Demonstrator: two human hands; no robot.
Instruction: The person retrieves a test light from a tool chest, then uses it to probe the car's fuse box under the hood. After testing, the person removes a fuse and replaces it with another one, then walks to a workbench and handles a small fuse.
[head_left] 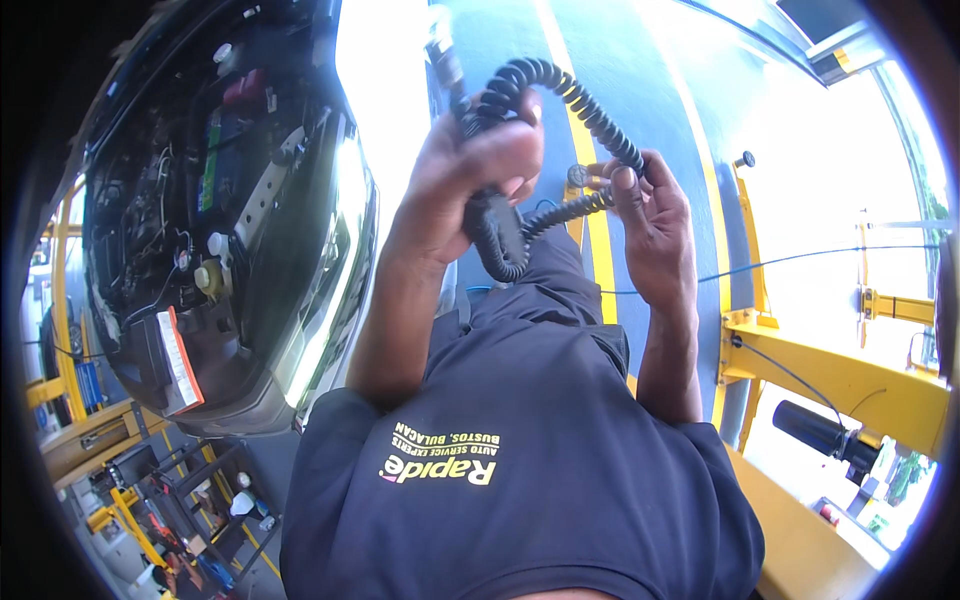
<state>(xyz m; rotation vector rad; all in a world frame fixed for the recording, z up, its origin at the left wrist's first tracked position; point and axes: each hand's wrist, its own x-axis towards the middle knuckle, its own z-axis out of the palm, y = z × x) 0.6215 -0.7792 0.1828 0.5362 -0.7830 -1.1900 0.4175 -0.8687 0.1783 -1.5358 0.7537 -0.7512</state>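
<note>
My left hand point(468, 175) is closed around a dark handheld tool point(492, 222), partly hidden by my fingers and smeared by motion. A blurred grey end point(445, 55) sticks out above that fist. From it runs a black coiled cord point(596, 115), which arches over to the right and also loops below the fist. My right hand point(658, 225) pinches the far bend of this cord between thumb and fingers. Both hands are raised in front of my body, apart from each other, with the cord stretched between them.
To the left is a car's open engine bay point(230, 180), with an orange-edged, pleated filter panel point(178, 360) at its front. A yellow lift frame point(840, 370) stands at right. A thin blue hose point(790, 263) crosses there. A tool cart point(200, 510) is at lower left.
</note>
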